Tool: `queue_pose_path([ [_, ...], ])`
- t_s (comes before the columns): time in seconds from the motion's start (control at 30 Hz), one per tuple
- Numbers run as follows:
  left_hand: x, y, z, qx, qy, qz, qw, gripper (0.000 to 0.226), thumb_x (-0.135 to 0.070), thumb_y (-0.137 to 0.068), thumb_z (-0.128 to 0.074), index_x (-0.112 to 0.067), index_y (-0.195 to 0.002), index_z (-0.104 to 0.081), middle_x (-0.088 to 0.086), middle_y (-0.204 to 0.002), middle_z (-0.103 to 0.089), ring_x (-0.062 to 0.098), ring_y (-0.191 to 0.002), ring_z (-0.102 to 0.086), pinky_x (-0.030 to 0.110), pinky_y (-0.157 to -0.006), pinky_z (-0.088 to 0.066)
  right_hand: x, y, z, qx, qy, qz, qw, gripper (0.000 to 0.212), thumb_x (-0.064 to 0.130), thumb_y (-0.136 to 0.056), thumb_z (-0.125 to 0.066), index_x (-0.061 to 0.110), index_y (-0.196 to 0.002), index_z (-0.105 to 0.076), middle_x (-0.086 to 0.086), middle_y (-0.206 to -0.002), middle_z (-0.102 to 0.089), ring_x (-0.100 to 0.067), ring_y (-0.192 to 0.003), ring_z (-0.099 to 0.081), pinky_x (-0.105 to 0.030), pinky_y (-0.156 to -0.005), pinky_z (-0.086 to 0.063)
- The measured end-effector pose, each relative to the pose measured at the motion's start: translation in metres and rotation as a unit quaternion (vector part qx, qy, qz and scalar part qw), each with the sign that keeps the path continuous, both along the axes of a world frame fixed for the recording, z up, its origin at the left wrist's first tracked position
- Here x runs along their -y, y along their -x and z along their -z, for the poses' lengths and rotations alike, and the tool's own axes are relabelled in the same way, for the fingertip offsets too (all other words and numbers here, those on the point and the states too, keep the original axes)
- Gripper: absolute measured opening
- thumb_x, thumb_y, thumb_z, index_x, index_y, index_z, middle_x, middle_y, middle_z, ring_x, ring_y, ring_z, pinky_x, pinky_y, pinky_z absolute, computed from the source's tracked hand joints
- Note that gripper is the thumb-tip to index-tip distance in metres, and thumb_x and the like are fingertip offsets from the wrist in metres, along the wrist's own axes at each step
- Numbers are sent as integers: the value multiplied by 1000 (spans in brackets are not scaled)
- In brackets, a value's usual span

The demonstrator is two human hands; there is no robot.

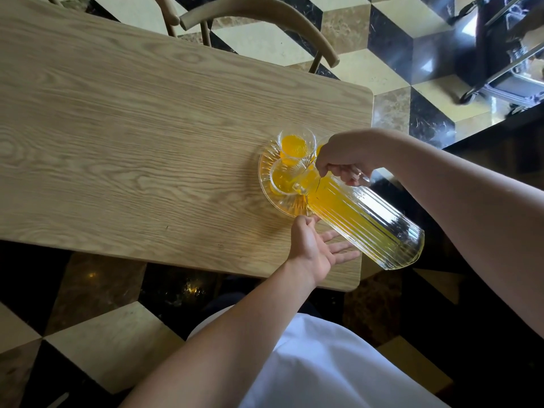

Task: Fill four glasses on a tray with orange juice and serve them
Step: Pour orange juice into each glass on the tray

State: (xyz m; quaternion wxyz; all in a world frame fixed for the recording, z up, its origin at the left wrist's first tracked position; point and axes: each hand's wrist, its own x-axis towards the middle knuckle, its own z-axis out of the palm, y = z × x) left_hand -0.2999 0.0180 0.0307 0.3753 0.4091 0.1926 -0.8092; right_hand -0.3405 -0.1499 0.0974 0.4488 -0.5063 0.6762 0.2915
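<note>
A ribbed clear glass pitcher [365, 219] with orange juice is tilted steeply, its mouth down over the glasses. My right hand [344, 160] is shut on its handle near the mouth. A round clear glass tray [266, 184] sits near the table's right end. On it a far glass [295, 145] holds juice, and a near glass [284, 178] is taking juice from the pitcher. Other glasses are hidden behind my right hand and the pitcher. My left hand [315, 248] lies palm up with fingers apart, its thumb touching the tray's near rim, under the pitcher's body.
The wooden table [132, 136] stretches far to the left. A curved wooden chair back [259, 16] stands behind the table. The table's right edge lies just beyond the tray, above a checkered tile floor. A dark wheeled cart [506, 54] stands at the top right.
</note>
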Motion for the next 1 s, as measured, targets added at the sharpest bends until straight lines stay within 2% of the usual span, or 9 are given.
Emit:
queue_pose_path([
  [0.5, -3, -5, -3, -13, -3, -9, 1000, 62, -33, -102, -25, -30, -162, -11, 31, -162, -21, 63, -139, -33, 74, -102, -40, -3, -16, -2, -30, -16, -20, 999, 37, 9, -89, -56, 18, -57, -39, 0, -46, -35, -16, -46, -30, -28, -58, -31],
  [0.7, -2, -4, -3, -22, -2, -12, 1000, 60, -34, -102, -26, -32, -161, -13, 32, -161, -22, 64, -138, -34, 75, -101, -41, -3, -17, -7, -34, -19, -32, 999, 44, 10, -89, -53, 16, -50, -35, -1, -40, -31, -16, -31, -29, -26, -54, -27],
  [1.0, -2, -6, -1, -32, 2, -14, 999, 61, -35, -101, -27, -33, -161, -13, 32, -161, -21, 65, -135, -37, 76, -99, -42, -3, -20, -10, -37, -22, -35, 998, 42, 10, -89, -52, 17, -52, -35, 2, -40, -31, -15, -32, -29, -26, -56, -28],
])
